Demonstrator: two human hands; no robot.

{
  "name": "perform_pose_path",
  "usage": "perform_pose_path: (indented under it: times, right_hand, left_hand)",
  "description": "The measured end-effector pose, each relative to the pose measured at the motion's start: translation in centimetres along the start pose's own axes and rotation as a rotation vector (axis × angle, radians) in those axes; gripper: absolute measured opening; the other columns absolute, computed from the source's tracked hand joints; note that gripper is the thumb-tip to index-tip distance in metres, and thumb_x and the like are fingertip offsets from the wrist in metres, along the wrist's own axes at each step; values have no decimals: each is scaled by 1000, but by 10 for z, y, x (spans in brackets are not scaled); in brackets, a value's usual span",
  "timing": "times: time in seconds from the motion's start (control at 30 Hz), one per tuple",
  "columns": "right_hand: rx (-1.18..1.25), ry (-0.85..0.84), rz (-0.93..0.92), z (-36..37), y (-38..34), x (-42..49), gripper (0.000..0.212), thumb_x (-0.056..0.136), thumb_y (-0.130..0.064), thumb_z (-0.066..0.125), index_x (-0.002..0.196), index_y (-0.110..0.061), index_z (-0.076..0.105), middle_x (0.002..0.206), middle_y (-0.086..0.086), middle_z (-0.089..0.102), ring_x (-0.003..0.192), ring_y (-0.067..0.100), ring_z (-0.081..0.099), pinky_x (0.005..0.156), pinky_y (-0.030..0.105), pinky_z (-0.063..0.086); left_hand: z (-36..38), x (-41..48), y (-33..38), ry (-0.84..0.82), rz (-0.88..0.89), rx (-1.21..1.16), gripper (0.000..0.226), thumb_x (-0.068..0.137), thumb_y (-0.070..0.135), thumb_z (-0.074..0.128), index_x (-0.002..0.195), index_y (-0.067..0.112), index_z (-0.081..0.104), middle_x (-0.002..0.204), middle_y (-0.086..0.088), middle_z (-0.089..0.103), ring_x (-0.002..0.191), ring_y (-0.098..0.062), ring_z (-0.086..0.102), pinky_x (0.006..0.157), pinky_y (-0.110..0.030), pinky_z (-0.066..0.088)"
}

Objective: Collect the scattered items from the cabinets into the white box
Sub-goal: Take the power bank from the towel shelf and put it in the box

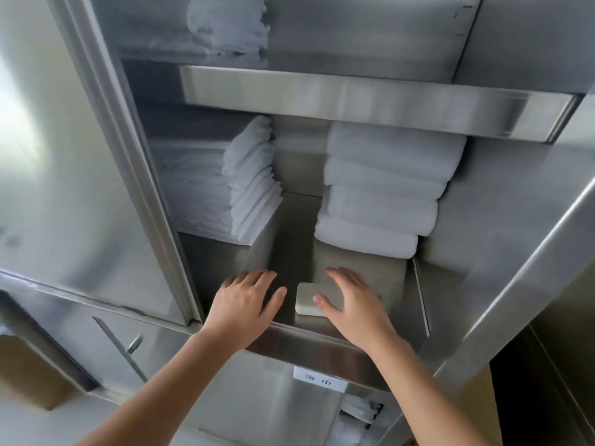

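Steel cabinet (106, 130), middle shelf (291, 249) in view. Task's thing here: small white bar (309, 299), soap-like, lying flat at the shelf's front edge, roughly mid-width, in front of the gap between two towel piles. Right grip (354, 304) spread wide above the bar's right end, thumb over its near side; touching or only hovering, cannot tell; fingers not closed round it. Left grip (248, 300) also wide, fingers straight, holding nothing, just beside the bar's left end and apart from it, over the shelf's front edge. Folded white towels (254, 185) stacked at the shelf's back left; thicker white towels (380, 188) piled at back right, lowest one near the bar but not touching it. More white linen (228, 24) on the shelf above. Paper label (320, 383) on the front panel below; a lower compartment shows something white (354, 416), too blurred to name. White box not in frame, so its contents are unknown. Judgement on progress: this bar is not yet collected, being on the shelf with no hold made. Left to do for it: close on it, lift it clear of the front edge, carry it to the box. No other loose small item shows on this shelf; the towels look stored, not scattered, so likely stay. Other cabinets unseen; how many items remain cannot be judged from here
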State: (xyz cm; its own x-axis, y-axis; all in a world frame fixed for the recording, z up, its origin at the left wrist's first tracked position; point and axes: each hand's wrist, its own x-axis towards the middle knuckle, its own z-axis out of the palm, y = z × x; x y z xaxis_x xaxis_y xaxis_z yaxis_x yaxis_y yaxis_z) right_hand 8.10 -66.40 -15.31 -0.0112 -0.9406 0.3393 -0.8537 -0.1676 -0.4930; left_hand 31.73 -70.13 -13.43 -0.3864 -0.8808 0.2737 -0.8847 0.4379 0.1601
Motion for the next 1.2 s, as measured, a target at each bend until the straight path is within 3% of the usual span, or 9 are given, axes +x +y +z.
perform_pose_path:
  times: [0.23,0.4,0.53,0.9,1.1,1.2]
  right_hand:
    - [-127,-159,-24,16,9,19,68,90,-67,52,145,-28,48,146,-8,52,137,13,43,111,33,38]
    - [-199,-254,82,28,22,19,70,83,-66,62,143,-33,48,142,-12,54,129,15,47,105,33,38]
    - [-193,-211,157,30,20,19,75,75,-64,71,140,-34,52,136,-13,58,121,17,51,97,35,45]
    - [-94,-27,257,34,2,-8,73,66,-53,83,132,-28,63,125,-9,65,116,18,58,95,33,49]
    - [0,179,209,13,-27,-14,68,60,-48,87,123,-33,66,114,-21,66,107,8,59,84,22,44]
    - [-8,251,217,-2,-40,-14,65,59,-48,86,120,-35,66,107,-29,59,104,8,60,82,24,45]
  left_hand:
    - [1,2,-1,19,28,-10,57,99,60,22,127,26,58,127,6,63,112,-19,62,95,-37,46]
    - [4,-1,-7,28,51,-52,56,99,59,23,127,26,57,127,6,62,110,-18,62,93,-36,47]
    - [3,-3,-15,26,68,-73,59,99,61,19,128,27,56,129,8,60,111,-17,61,93,-35,47]
    - [7,-1,-31,5,118,-152,58,97,62,19,130,29,54,130,10,58,109,-17,61,90,-33,48]
    - [2,12,-38,-44,151,-200,58,98,60,21,137,28,50,137,10,53,114,-16,57,93,-31,49]
    - [-5,20,-33,-15,189,-259,58,99,58,22,135,25,53,135,8,55,118,-15,55,96,-31,46]
